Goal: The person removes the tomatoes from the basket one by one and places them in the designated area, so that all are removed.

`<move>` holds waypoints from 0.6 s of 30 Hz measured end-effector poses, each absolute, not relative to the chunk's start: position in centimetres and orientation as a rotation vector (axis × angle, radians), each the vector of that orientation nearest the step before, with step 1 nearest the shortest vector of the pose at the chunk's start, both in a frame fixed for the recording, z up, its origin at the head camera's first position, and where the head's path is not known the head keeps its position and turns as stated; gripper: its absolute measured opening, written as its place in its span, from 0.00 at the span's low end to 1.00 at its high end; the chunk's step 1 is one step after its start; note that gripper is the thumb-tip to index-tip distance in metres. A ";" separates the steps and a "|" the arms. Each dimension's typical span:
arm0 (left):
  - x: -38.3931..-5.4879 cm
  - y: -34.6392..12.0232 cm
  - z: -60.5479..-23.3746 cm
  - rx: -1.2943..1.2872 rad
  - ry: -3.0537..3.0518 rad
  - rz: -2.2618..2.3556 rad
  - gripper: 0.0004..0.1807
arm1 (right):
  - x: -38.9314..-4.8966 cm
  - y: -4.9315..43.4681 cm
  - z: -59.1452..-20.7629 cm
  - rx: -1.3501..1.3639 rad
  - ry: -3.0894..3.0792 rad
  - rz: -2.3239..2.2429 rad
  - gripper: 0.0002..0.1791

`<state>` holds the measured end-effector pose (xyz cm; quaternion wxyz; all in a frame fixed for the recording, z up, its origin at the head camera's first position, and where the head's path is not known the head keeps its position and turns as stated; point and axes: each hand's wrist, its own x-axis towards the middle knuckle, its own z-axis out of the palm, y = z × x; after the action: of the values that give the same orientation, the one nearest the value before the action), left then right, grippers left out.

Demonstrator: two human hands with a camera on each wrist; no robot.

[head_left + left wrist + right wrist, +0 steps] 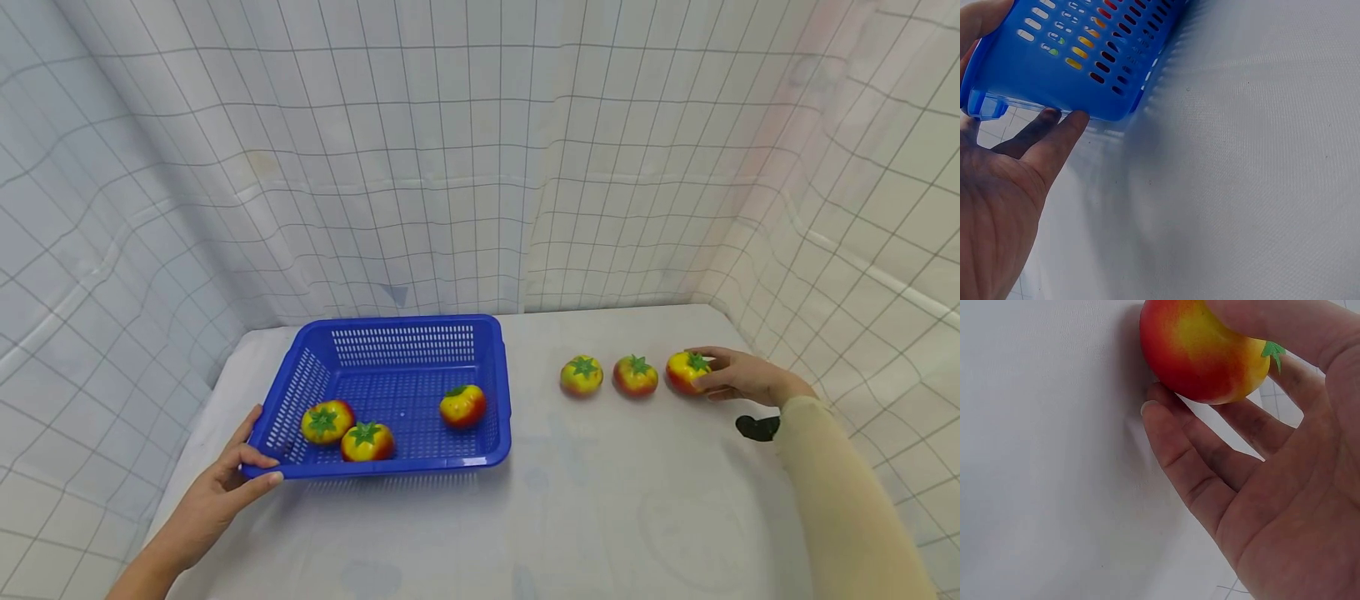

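Note:
My left hand [217,492] grips the near left corner of a blue plastic basket [375,468], thumb on the front rim and fingers at the left side. In the left wrist view, fingertips touch the slotted wall of the basket [1047,81]. Three red-and-yellow tomatoes with green star-shaped leaves lie inside: one at the left [327,422], another at the front [367,442], a third at the right [462,407]. On the far right, my right hand [753,379] holds a similar tomato [684,372] between thumb and fingers. The right wrist view shows this tomato [1197,353] close over the table.
Two more tomatoes, one yellower [581,376] and one redder [635,376], sit on the white table [600,500] between basket and right hand. A small black object [757,427] lies by the right wrist. White grid-patterned curtains [480,167] enclose the back and sides.

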<state>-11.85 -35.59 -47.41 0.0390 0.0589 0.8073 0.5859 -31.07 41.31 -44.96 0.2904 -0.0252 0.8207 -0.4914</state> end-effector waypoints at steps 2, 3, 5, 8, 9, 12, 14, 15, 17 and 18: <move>-11.8 -35.6 -47.4 0.178 2.474 1.797 0.09 | -31.1 41.3 -45.1 -0.067 2.191 -1.308 0.45; -11.8 -35.6 -47.4 0.177 2.474 1.798 0.09 | -31.1 41.3 -45.1 -0.067 2.192 -1.308 0.45; -11.8 -35.6 -47.4 0.176 2.475 1.798 0.09 | -31.1 41.2 -45.1 -0.065 2.192 -1.312 0.45; -11.9 -35.6 -47.4 0.179 2.477 1.797 0.09 | -31.1 41.2 -45.1 -0.062 2.189 -1.316 0.46; -11.9 -35.6 -47.4 0.179 2.477 1.796 0.09 | -31.1 41.2 -45.1 -0.061 2.188 -1.317 0.46; -11.9 -35.6 -47.4 0.175 2.481 1.793 0.09 | -31.1 41.1 -45.1 -0.055 2.184 -1.317 0.46; -11.9 -35.6 -47.4 0.171 2.481 1.793 0.09 | -31.1 41.1 -45.1 -0.053 2.182 -1.315 0.46; -11.9 -35.6 -47.4 0.171 2.482 1.793 0.09 | -31.0 41.1 -45.1 -0.052 2.182 -1.313 0.46; -11.9 -35.7 -47.4 0.170 2.482 1.795 0.09 | -31.0 41.1 -45.1 -0.052 2.182 -1.309 0.45; -11.9 -35.7 -47.5 0.171 2.479 1.797 0.09 | -31.0 41.1 -45.1 -0.054 2.184 -1.306 0.45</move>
<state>-11.93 -35.66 -47.45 0.0374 0.0557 0.8078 0.5856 -31.00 41.08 -45.08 0.2938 -0.0203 0.8203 -0.4903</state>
